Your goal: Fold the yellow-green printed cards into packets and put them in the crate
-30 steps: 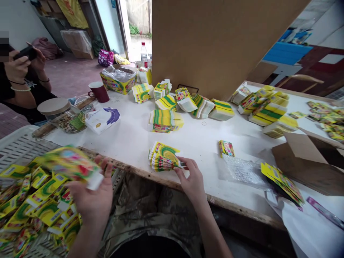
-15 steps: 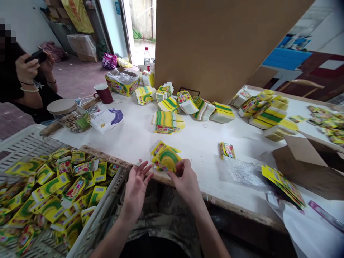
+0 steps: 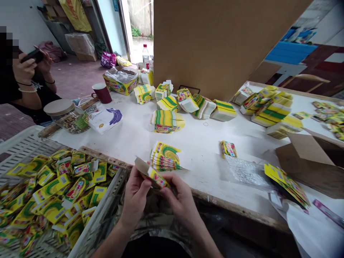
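Note:
Both hands hold one flat yellow-green carton blank just in front of the table edge, over my lap. My left hand grips its left end with the fingers curled. My right hand pinches the right end. Just beyond them, a small stack of the same flat blanks lies on the white table. To my left, a white plastic crate is full of folded yellow-green cartons.
Several more stacks of blanks lie across the table, below a tall cardboard sheet. A red mug, a lidded jar and a tissue pack sit at the left. A seated person holds a phone. An open cardboard box is at right.
My left hand dropped a folded carton into the crate and came back to the middle. My right hand lifted one blank off the stack, and now both hands hold it.

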### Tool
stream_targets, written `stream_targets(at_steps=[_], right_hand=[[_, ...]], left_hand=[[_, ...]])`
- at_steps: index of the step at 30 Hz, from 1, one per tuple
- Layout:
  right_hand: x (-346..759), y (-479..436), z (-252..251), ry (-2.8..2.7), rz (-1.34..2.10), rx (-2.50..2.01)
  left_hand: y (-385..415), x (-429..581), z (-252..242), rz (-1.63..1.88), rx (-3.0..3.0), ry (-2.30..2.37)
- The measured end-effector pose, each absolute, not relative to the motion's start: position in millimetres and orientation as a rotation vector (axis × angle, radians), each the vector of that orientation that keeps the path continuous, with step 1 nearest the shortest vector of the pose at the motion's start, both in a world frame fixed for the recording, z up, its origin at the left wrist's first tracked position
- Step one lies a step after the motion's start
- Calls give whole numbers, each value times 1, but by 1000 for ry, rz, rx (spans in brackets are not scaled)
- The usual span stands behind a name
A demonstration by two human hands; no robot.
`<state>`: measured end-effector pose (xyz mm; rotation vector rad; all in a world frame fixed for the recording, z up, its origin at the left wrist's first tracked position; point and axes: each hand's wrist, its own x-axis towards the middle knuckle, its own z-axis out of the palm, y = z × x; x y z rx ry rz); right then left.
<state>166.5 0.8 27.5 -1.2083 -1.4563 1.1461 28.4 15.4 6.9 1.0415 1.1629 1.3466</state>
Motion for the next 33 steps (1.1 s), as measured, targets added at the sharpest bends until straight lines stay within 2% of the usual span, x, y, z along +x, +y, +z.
stream_targets(at_steps=[4,9,12,14,17,23,29,33], right_hand=[[185,8,30,-1467,971,-1204],[200,8,36,-1679,563,-1246],[198,2,37,-1964,282,-1171],[191,-3,35,-2011,241,-1104],[182,-8,29,-1681,390,-1201],[165,-9,22,-1217,1080,-1269],[158,-5,25,-1118,1212,-1247],[162,-7,25,-1425,1107,-1206]], left_hand=[[20,21,5,1318,896,1109],[34,-12,37,1209,1202,881],[35,-21,54,905,1589,1025],[31,-15,55,649,1751,1125],[20,2,47,585,1821,1234],[1,21,21,774,1996,1391],[5,22,20,838,2111,1403],[13,20,16,778,2018,1288]])
